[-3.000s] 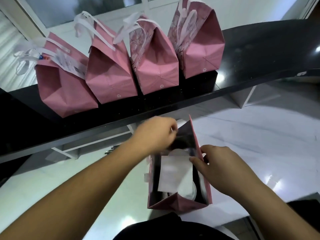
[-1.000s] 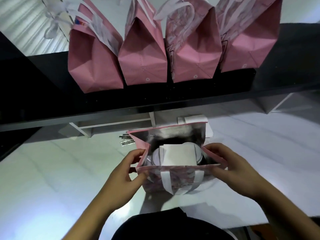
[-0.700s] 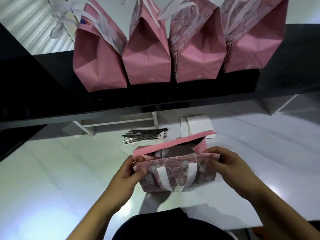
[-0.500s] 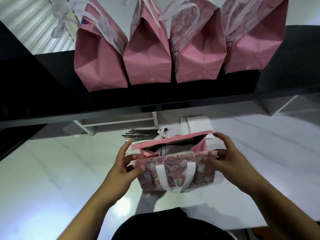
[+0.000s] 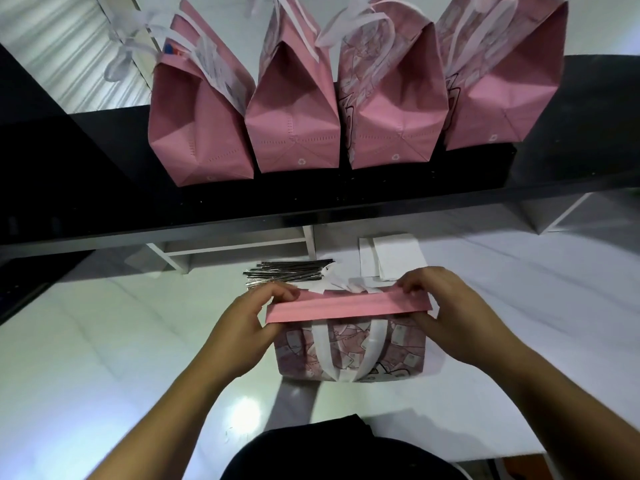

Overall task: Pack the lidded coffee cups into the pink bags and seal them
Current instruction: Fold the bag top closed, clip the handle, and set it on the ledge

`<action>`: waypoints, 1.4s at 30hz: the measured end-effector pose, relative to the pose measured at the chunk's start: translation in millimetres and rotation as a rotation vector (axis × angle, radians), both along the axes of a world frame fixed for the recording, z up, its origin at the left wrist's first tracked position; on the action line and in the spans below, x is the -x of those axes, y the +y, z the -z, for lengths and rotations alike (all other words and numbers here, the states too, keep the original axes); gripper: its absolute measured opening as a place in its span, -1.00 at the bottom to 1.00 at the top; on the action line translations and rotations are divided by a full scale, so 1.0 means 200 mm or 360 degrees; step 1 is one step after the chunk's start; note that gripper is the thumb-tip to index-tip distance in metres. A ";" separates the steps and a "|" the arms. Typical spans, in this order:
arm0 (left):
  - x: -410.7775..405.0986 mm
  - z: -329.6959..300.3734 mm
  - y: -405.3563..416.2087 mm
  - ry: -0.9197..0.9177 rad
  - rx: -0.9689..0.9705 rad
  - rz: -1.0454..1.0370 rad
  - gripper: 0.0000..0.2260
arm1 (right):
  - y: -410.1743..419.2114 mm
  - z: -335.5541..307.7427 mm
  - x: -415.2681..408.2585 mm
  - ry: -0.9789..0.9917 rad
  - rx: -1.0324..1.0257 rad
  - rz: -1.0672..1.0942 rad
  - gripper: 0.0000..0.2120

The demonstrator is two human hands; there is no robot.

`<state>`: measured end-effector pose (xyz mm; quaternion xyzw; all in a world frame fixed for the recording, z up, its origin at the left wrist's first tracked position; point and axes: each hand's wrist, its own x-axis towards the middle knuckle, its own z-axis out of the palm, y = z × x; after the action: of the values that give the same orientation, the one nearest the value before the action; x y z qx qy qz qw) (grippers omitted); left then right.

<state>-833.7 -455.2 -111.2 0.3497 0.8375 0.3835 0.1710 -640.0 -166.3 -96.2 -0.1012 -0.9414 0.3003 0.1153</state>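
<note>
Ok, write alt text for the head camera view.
Two hands, left hand and right hand, pinch the folded-over top of a pink bag standing on a white counter. Four more pink bags line a black shelf above, with silver twist ties behind.

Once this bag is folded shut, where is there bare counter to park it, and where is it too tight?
Bare white counter lies left of the left hand, and more at right beyond the right hand. Behind the bag it is crowded: twist ties and white papers. The black shelf has room right of the four bags.
</note>
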 end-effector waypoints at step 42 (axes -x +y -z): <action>0.04 -0.07 0.19 0.0974 0.0381 0.0589 -0.77 | -0.19 0.00 0.11 0.0017 -0.0754 -0.0078 -0.78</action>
<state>-841.0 -416.9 -98.2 0.5710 0.8114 0.1233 0.0188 -662.4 -204.8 -96.1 -0.0469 -0.9871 0.0741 0.1337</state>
